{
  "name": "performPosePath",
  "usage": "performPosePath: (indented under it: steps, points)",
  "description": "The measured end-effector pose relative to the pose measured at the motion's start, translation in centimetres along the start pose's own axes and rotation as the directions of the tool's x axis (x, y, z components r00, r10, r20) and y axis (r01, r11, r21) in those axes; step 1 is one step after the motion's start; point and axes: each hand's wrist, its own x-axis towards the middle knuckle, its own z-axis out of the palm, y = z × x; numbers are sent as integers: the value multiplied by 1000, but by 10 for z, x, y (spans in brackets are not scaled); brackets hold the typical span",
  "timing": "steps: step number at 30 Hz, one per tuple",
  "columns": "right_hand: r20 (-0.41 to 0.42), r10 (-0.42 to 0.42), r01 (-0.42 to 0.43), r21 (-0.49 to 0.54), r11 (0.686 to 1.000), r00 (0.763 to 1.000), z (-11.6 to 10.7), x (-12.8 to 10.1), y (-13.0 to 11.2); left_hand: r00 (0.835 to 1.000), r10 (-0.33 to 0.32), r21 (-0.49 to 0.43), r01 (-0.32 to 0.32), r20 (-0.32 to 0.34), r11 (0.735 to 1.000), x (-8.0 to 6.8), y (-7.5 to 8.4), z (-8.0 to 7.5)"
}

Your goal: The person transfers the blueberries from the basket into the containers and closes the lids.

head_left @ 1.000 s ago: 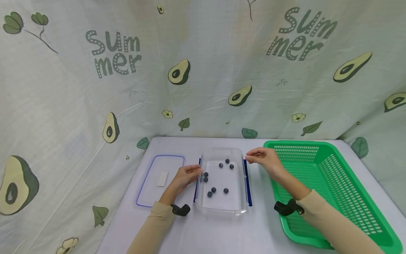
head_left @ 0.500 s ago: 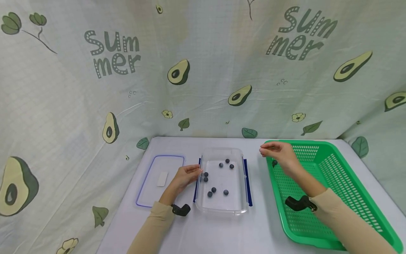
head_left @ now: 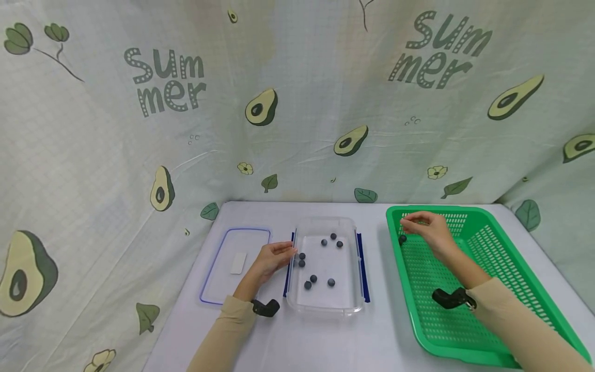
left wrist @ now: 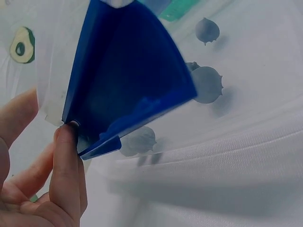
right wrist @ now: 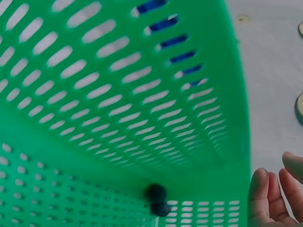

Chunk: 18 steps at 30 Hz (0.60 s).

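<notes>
In the head view my left hand (head_left: 273,261) holds the left side of a clear plastic container (head_left: 325,307). The left wrist view puts its fingertips (left wrist: 66,142) against the lower corner of a dark blue clasp (left wrist: 123,61). Several blueberries (head_left: 340,244) lie scattered on the container's floor. My right hand (head_left: 429,230) hovers over the back left of a green plastic basket (head_left: 409,310); thumb and fingers look apart in the right wrist view, with nothing visible between them. Two dark blueberries (right wrist: 156,193) sit together in a corner of the basket.
A clear lid (head_left: 218,263) with a blue seal lies left of the container on the white table (head_left: 297,341). The blue clasp (head_left: 364,268) on the container's right side hangs outward. An avocado-print cloth (head_left: 302,155) stands behind the table.
My right hand has moved right, from beside the container's right rim to above the basket. One blueberry in the container has shifted slightly towards the front. The left hand stays put.
</notes>
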Motion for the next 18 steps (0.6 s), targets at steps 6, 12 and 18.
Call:
performPosePath:
  steps: [6, 12, 18]
  points:
    - [-43, 42, -46, -95, 994, 998, -10, 0, 18, 1000, -7, -7, 7, -10, 1000, -2, 0, 1]
    - [-74, 72, -87, -222, 971, 995, -17, 2, 39, 999, -26, -9, 26, -23, 1000, -3, 0, 2]
    - [-127, 86, -118, -270, 956, 988, -18, 9, 59, 1000, -17, 5, 18, -17, 1000, -1, 2, 1]
